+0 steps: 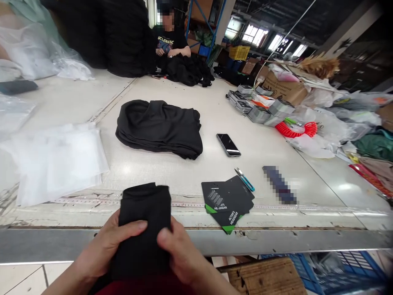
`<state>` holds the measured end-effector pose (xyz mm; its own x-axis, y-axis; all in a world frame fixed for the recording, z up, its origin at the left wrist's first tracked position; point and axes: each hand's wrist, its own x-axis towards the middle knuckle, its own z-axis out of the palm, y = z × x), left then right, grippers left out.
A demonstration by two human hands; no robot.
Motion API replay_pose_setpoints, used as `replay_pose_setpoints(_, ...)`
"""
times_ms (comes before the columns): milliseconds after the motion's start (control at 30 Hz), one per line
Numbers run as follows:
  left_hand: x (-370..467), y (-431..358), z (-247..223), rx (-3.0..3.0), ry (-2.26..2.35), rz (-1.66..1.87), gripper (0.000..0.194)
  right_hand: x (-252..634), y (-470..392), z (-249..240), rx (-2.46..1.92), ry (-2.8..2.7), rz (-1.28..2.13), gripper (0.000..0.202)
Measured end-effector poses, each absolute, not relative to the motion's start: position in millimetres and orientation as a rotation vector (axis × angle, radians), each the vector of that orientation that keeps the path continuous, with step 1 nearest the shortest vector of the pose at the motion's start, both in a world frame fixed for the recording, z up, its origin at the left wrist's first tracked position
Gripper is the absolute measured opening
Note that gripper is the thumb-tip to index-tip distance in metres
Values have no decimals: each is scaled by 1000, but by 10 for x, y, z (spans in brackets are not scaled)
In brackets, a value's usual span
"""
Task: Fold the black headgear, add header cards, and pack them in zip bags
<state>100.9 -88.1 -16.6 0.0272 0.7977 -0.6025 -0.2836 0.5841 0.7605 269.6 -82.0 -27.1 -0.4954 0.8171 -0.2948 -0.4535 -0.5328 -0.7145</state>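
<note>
A folded black cloth (144,209) is held upright at the table's front edge. My left hand (118,237) grips its left side, thumb flat across the front. On the right side, my right hand (178,246) holds it with the thumb pressed on the front; the other fingers of both hands are hidden behind. Beyond it lies a stack of folded black garments (159,127). To the right, several black and green printed cards (227,200) lie fanned out, and blue-handled thread snips (245,180) rest by their upper edge.
Clear plastic bags (61,159) lie at left. A phone (228,144), bundles of cards (258,106), a red coiled hose (296,130) and a cardboard box (284,88) are on the right. A measuring tape (187,205) runs along the front edge. A co-worker (168,41) sits across, behind black cloth.
</note>
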Motion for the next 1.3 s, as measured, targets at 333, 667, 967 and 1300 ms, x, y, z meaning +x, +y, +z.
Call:
replay_pose_setpoints(333, 1135, -867, -286, 610, 1426, 921, 56, 3374, -562, -350, -1596, -1442, 1137, 38)
replay_pose_setpoints(667, 1104, -854, -326, 614, 1355, 899, 56, 3963, -255, -631, -2199, -1773, 252, 84)
replay_pose_setpoints(967, 1072, -862, -355, 657, 1327, 895, 56, 3988, -136, -553, -2062, -1707, 225, 88)
replay_pose_setpoints(1300, 1054, -859, -347, 688, 1252, 984, 59, 3955, -126, -148, -1737, -1189, 1307, 95)
